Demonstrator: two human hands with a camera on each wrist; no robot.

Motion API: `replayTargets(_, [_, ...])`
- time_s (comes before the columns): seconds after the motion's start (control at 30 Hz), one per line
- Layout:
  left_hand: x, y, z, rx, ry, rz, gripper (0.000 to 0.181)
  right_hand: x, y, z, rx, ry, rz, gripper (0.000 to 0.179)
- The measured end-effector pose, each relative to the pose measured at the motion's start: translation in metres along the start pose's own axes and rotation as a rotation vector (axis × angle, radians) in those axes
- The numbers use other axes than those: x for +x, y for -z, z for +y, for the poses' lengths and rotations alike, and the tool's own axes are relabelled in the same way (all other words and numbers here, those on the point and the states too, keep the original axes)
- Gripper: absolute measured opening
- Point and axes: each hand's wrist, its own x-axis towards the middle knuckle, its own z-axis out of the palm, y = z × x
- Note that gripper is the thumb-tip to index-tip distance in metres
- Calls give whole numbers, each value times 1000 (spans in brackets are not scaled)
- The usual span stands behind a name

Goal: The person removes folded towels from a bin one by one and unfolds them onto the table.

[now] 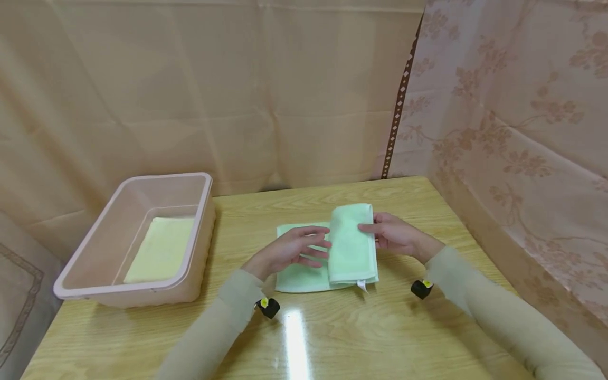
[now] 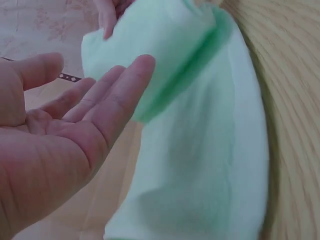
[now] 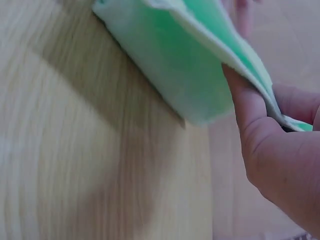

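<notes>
A mint-green towel point(image 1: 352, 243) lies partly folded on the table, its right part raised and turned over the flat left part. At its right edge my right hand point(image 1: 396, 235) pinches the raised layers between thumb and fingers; the right wrist view shows the thumb point(image 3: 247, 102) against the towel's edge. My left hand point(image 1: 296, 248) hovers over the left part with fingers spread, close to the fold. In the left wrist view the left fingers point(image 2: 117, 97) are extended and hold nothing. A small white tag point(image 1: 362, 285) hangs from the towel's near edge.
On the left of the wooden table point(image 1: 380, 338) stands a pink plastic basin point(image 1: 204, 232). Inside it lies a folded pale-yellow cloth point(image 1: 161, 248). A beige curtain point(image 1: 237, 105) hangs behind the table, and a floral curtain point(image 1: 522, 132) on the right.
</notes>
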Motion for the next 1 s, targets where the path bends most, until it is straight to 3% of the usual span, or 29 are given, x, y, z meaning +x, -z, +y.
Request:
replayTargets(0.17, [-11, 9, -7, 60, 54, -44, 52, -15, 31, -5, -71, -9, 18, 47])
replayTargets(0.3, [-20, 15, -19, 84, 103, -83, 52, -27, 63, -5, -198, -58, 40, 51])
replayTargets(0.5, [-31, 20, -34, 64, 116, -76, 47, -33, 104, 6, -347, -151, 151, 65])
replayTargets(0.67, [-35, 22, -39, 44, 118, -71, 46, -29, 112, 18, -397, -206, 239, 69])
replayTargets(1.0, [-38, 26, -43, 46, 133, -62, 43, -16, 111, 25, -513, -217, 345, 68])
